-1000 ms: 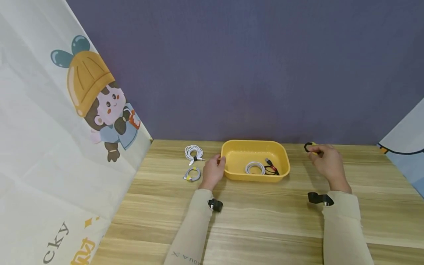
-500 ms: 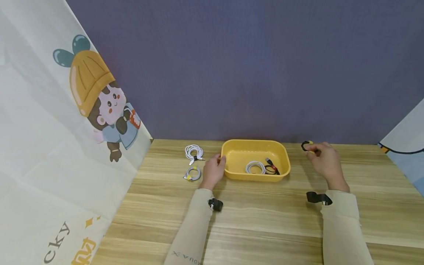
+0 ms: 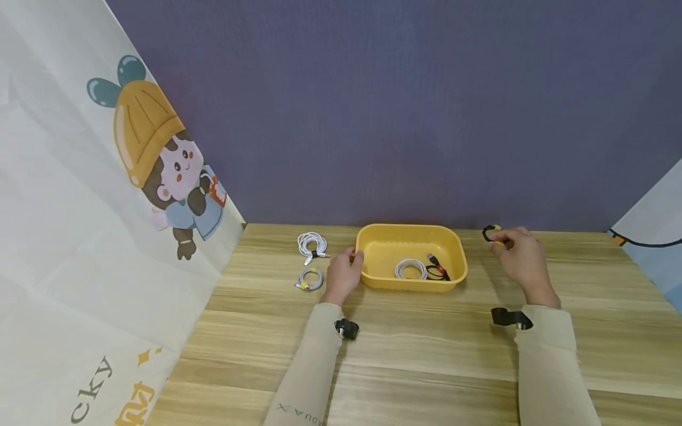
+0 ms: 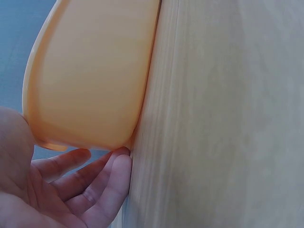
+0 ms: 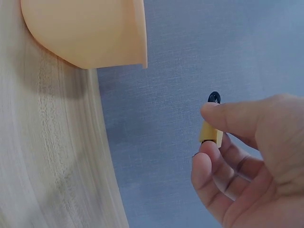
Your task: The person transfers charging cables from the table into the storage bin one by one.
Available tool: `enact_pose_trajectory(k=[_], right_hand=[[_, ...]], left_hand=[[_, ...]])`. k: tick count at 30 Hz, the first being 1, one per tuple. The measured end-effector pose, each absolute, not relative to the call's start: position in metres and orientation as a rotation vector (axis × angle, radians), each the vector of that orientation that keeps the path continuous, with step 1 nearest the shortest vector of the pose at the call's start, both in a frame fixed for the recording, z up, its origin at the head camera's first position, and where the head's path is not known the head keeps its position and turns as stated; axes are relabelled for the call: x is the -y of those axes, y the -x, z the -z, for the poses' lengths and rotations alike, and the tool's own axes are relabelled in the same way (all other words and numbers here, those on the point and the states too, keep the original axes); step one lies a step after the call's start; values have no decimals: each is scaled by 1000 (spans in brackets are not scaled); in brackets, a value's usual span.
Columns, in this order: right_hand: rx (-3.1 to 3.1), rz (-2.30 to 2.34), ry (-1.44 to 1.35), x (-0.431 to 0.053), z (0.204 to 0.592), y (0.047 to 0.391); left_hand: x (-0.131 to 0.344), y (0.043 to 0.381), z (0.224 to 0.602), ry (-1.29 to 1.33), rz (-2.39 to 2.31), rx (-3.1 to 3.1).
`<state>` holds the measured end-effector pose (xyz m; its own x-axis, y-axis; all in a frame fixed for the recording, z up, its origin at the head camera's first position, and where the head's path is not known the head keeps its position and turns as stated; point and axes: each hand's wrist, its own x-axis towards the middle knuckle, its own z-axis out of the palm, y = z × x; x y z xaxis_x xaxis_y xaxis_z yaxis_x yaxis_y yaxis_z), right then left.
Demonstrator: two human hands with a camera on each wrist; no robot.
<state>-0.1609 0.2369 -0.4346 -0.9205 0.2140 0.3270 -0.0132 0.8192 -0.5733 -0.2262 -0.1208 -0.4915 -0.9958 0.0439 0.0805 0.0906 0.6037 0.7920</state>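
Note:
My left hand [image 3: 343,277] holds the left end of a yellow plastic basket [image 3: 394,251], thumb at the rim and fingertips against the outer end wall in the left wrist view. Inside the basket lie a coiled white cable [image 3: 411,261] and a black USB cable [image 3: 433,260] with a red tie. Right of the basket, my right hand [image 3: 524,263] pinches a small black coiled cable [image 3: 485,234] between thumb and fingers, raised above the table. In the right wrist view, a yellow tie [image 5: 209,131] wraps this cable; part of the coil is hidden behind the thumb.
Left of the basket, a white coiled cable [image 3: 311,236] with a black tie lies on the wooden table [image 3: 426,355]. Nearer than it is a grey coiled cable [image 3: 305,286] with a yellow tie. A dark blue panel [image 3: 394,118] stands behind the table.
My right hand has shifted slightly left and away from me with the black cable, toward the basket. The left hand and the basket have stayed in place.

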Motion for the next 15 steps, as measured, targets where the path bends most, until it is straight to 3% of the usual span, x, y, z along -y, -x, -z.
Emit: enact_pose_trajectory(k=[15], right_hand=[[2593, -845, 106, -233, 441, 166]], left_hand=[[118, 229, 496, 131, 1340, 2754]])
